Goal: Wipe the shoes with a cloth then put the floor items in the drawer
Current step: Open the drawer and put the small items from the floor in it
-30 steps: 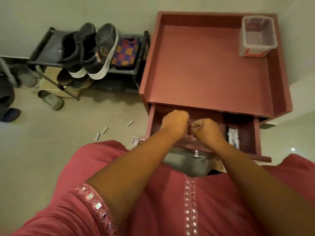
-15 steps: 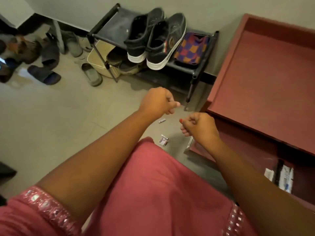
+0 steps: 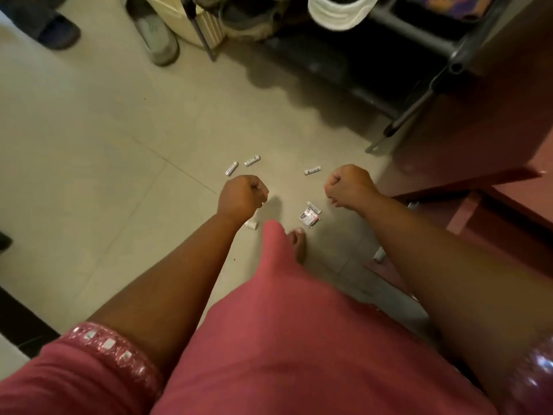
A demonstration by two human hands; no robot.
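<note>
Small white batteries lie on the tiled floor: two (image 3: 231,168) (image 3: 252,160) just beyond my left hand (image 3: 243,196) and a third battery (image 3: 312,170) next to my right hand (image 3: 347,185). Between the hands lies a crumpled printed packet (image 3: 309,214). Another small white item (image 3: 251,224) peeks out under my left wrist, and a further white item (image 3: 378,254) lies by the drawer's corner. Both hands hover above the floor with fingers curled into fists, and nothing shows in them. The red cabinet's open drawer (image 3: 493,223) is at the right.
The black shoe rack (image 3: 419,34) with white-soled shoes (image 3: 338,7) stands at the top. A grey slipper (image 3: 158,40) and a dark slipper (image 3: 57,28) lie at the upper left. My bare foot (image 3: 297,244) stands near the packet. The red cabinet side (image 3: 478,115) bounds the right.
My hands left the drawer and moved left and down over the floor. My view swung from the cabinet top down to the batteries and packet.
</note>
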